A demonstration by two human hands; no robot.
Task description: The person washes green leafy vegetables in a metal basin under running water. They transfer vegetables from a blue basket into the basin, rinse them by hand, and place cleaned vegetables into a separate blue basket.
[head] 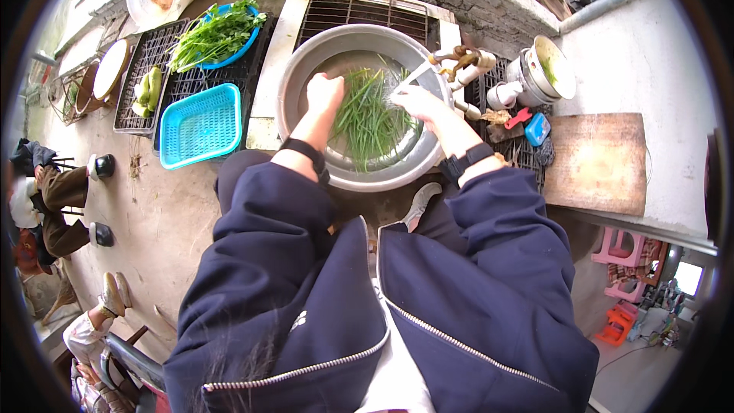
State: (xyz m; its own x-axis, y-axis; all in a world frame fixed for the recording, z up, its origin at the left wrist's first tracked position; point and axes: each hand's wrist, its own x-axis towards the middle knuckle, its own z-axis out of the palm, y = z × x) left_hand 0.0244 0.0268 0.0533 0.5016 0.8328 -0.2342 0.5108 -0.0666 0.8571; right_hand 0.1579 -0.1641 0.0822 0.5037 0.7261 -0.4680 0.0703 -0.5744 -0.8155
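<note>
A wide grey metal basin (pixel 298 146) in front of me holds water and a loose bunch of long, thin green leaves (pixel 367 120), perhaps garlic chives. My left hand (pixel 325 92) is curled into a fist at the left edge of the bunch and grips some leaves. On the opposite side, my right hand (pixel 421 104) reaches over the basin's rim, fingers bent at the leaves; its grasp is partly hidden. From the brass tap (pixel 459 60) a stream of water (pixel 414 76) runs down beside the right fingers into the basin.
To the left are a blue plastic basket (pixel 200 126), leafy greens (pixel 218 34) in a blue bowl, and green gourds (pixel 150 92) on black crates. Stacked pots (pixel 530 74), a red-handled tool (pixel 518 119) and a wooden board (pixel 596 163) stand right. People sit at far left.
</note>
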